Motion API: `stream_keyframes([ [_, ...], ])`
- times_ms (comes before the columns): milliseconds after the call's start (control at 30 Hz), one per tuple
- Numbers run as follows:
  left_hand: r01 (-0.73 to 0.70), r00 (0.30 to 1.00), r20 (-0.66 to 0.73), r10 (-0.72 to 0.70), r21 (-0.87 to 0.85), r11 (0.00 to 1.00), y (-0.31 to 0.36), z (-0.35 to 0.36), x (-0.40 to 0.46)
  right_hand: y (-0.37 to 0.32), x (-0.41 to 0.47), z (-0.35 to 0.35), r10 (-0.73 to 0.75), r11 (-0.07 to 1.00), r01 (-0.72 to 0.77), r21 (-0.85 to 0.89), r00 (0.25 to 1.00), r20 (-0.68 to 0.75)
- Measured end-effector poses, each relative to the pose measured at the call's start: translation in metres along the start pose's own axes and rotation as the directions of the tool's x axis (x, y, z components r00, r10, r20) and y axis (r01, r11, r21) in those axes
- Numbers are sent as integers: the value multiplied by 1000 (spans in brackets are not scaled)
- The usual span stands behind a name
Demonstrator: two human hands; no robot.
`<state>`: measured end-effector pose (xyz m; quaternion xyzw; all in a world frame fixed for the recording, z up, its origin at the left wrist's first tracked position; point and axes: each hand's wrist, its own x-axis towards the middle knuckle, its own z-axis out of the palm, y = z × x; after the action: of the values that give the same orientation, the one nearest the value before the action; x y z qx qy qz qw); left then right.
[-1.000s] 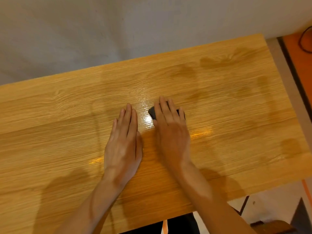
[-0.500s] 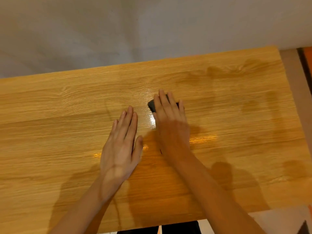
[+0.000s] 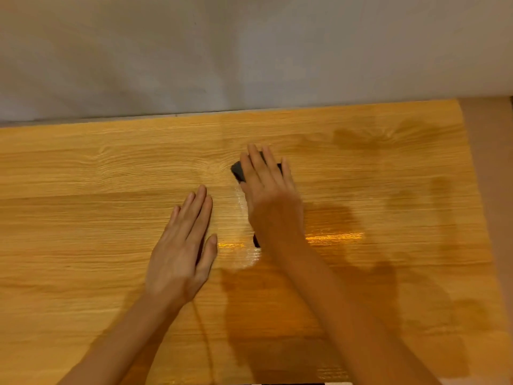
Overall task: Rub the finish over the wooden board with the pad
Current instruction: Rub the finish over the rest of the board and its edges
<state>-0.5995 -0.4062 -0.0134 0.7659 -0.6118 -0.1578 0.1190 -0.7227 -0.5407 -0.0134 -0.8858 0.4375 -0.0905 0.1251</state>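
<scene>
A light wooden board (image 3: 83, 218) with visible grain fills most of the view. My right hand (image 3: 270, 195) lies flat near the board's middle, fingers pressing a dark pad (image 3: 238, 170) onto the wood; only the pad's left corner and a sliver at the right show. My left hand (image 3: 184, 245) rests palm down on the board just left of it, fingers together, holding nothing. A glossy wet patch (image 3: 241, 254) shines between the two hands.
A pale grey wall (image 3: 249, 51) runs along the board's far edge. The board's right edge (image 3: 469, 190) meets a tan floor strip. Darker damp blotches (image 3: 358, 140) mark the right part of the board.
My right hand has pushed the pad away from me, toward the wall. My left hand stayed flat on the board. The view has tilted up, showing more wall.
</scene>
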Motion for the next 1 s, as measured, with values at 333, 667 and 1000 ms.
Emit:
stream_keyframes([
  [333,115,983,-137,-124,-72,991,26,-1,73,82,4,-31,411,907,-413,-79,911,-37],
  [667,175,970,-173,-173,-3,985,42,16,99,89,36,-30,153,986,-147,-76,985,82],
  [1000,188,968,-170,-184,8,982,42,17,102,68,1,-21,47,999,-47,3,997,53],
])
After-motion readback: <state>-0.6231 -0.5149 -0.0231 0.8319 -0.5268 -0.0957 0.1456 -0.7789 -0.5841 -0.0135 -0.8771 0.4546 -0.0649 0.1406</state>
